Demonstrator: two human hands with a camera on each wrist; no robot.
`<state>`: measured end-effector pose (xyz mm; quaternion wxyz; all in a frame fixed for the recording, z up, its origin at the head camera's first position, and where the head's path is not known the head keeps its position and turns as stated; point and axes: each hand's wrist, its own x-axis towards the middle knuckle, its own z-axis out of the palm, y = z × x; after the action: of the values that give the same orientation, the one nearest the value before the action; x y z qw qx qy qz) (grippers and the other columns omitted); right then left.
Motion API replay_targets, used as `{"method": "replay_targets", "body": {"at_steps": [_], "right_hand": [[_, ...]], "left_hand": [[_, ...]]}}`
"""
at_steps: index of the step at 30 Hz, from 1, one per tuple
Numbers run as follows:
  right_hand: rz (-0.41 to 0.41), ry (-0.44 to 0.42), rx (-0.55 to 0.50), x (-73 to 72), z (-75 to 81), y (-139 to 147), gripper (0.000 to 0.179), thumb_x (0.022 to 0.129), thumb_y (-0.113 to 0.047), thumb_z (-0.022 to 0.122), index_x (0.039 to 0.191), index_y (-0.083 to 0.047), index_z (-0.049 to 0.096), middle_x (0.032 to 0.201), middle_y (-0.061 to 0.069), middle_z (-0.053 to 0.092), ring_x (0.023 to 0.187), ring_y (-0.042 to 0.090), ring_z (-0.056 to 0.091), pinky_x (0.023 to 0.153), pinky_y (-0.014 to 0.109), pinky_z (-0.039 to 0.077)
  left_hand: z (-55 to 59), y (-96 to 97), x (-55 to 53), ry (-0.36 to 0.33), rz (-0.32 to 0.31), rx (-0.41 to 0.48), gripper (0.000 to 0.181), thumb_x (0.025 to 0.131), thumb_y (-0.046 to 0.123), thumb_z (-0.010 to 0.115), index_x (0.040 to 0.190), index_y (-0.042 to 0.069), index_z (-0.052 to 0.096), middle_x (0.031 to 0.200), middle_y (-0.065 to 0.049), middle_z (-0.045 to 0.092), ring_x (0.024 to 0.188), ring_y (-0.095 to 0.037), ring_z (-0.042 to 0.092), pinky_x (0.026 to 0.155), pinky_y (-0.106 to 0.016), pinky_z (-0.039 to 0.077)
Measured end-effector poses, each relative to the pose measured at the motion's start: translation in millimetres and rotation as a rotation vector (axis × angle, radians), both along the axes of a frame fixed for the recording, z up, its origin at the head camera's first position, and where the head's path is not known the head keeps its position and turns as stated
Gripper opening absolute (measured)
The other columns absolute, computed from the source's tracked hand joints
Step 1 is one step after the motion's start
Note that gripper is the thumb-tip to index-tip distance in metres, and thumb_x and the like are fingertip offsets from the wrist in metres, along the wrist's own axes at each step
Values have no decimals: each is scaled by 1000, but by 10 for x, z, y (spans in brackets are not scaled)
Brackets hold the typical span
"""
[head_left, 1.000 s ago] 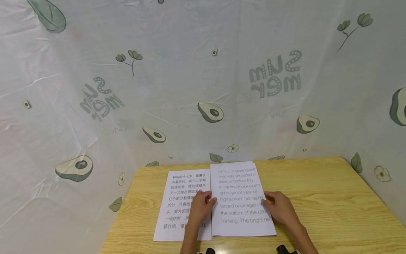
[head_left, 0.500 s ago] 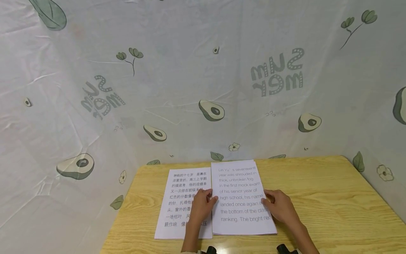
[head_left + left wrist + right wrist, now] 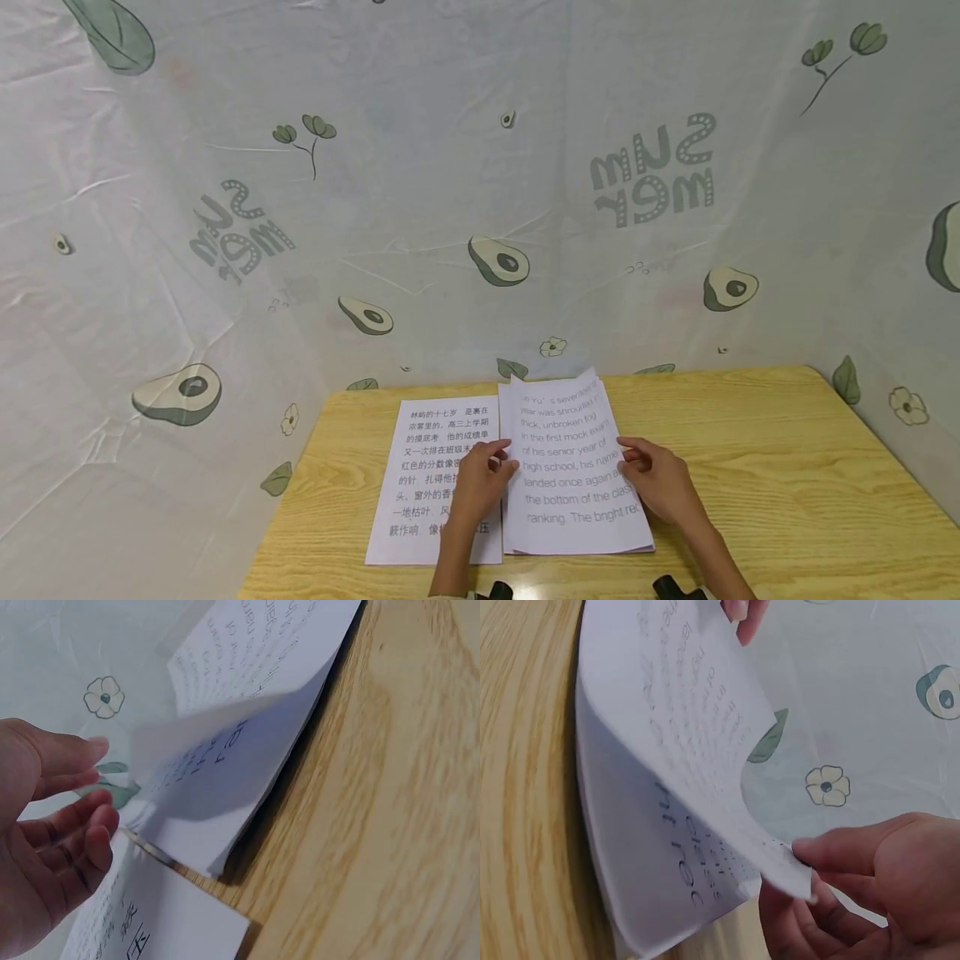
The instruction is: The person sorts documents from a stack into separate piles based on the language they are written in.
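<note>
A sheet of paper printed with large English text [image 3: 566, 467] bows upward off a stack of similar printed sheets [image 3: 630, 870]. Its left and right edges are raised, and its top corners stick up. On the right, my right hand [image 3: 663, 483] pinches the raised edge between thumb and fingers, plain in the right wrist view. Across from it, my left hand [image 3: 474, 483] has thumb and fingers at the raised left edge and appears to pinch it. My left forearm crosses over a page of Chinese text [image 3: 420, 475], covering part of its right side.
The papers lie on a wood-grain table [image 3: 765, 467]. Behind and beside it hangs a pale curtain [image 3: 420, 200] printed with avocados and leaves. Dark wrist devices [image 3: 671, 587] show at the bottom edge of the head view.
The top English sheet, flat before, now curves up at both edges. Both hands have risen slightly with it. The Chinese page has stayed put.
</note>
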<state>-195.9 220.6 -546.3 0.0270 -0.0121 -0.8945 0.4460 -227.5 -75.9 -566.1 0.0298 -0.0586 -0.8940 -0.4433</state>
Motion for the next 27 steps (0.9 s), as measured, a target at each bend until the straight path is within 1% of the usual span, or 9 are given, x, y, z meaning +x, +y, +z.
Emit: {"method": "replay_targets", "body": {"at_steps": [3, 6, 9, 12, 16, 19, 22, 25, 27], "right_hand": [[-10, -2, -42, 7, 20, -9, 41, 100, -6, 70, 139, 5, 67, 117, 21, 76, 105, 32, 77, 78, 18, 56], [-16, -3, -75, 15, 31, -13, 40, 100, -5, 69, 138, 5, 67, 118, 23, 75, 109, 35, 77, 77, 16, 56], [-21, -8, -90, 10, 37, -1, 40, 100, -5, 67, 139, 6, 66, 119, 23, 75, 110, 35, 77, 77, 14, 56], [-30, -20, -110, 5, 54, 28, 40, 101, -5, 67, 140, 6, 65, 120, 23, 74, 110, 34, 76, 78, 13, 55], [-43, -53, -160, 1, 76, 78, 42, 103, -8, 67, 143, 5, 62, 124, 24, 71, 113, 31, 73, 78, 15, 56], [-40, -85, -216, -3, 85, 108, 45, 105, -10, 67, 147, 4, 59, 128, 25, 69, 112, 27, 73, 78, 18, 57], [-28, -111, -282, -7, 92, 128, 48, 105, -11, 66, 150, 4, 56, 131, 26, 67, 106, 19, 73, 78, 21, 60], [-16, -125, -341, -11, 90, 144, 51, 106, -11, 66, 153, 4, 53, 134, 27, 66, 100, 12, 72, 79, 23, 62], [-12, -127, -367, -14, 88, 154, 52, 106, -11, 66, 154, 4, 51, 135, 27, 65, 97, 9, 72, 79, 24, 62]], "left_hand": [[10, 30, 11, 8, 9, 52, 42, 93, 12, 82, 134, 8, 74, 101, 0, 71, 90, -8, 65, 75, -21, 54], [18, 60, 17, 8, 24, 88, 44, 91, 5, 82, 133, 7, 74, 99, -1, 72, 85, -7, 66, 72, -19, 55], [27, 63, 20, 4, 38, 112, 45, 89, 0, 82, 133, 6, 74, 99, -3, 72, 83, -6, 66, 70, -18, 56], [27, 28, 11, -6, 57, 142, 45, 89, -1, 81, 133, 7, 74, 102, -4, 73, 85, -6, 67, 71, -18, 56], [46, -28, -1, -30, 88, 232, 44, 90, 1, 80, 133, 8, 74, 107, -6, 73, 87, -10, 68, 68, -20, 58], [75, -57, -4, -48, 95, 315, 44, 90, 1, 80, 134, 8, 73, 109, -8, 72, 87, -13, 70, 68, -22, 61], [99, -77, -5, -73, 98, 387, 45, 91, 1, 79, 135, 9, 73, 111, -10, 70, 88, -14, 71, 71, -23, 63], [113, -88, -6, -95, 101, 447, 45, 92, 0, 78, 136, 10, 72, 113, -11, 68, 89, -15, 71, 73, -24, 64], [115, -92, -11, -98, 97, 472, 45, 92, 1, 78, 136, 10, 72, 113, -11, 67, 88, -16, 71, 74, -25, 64]]}}
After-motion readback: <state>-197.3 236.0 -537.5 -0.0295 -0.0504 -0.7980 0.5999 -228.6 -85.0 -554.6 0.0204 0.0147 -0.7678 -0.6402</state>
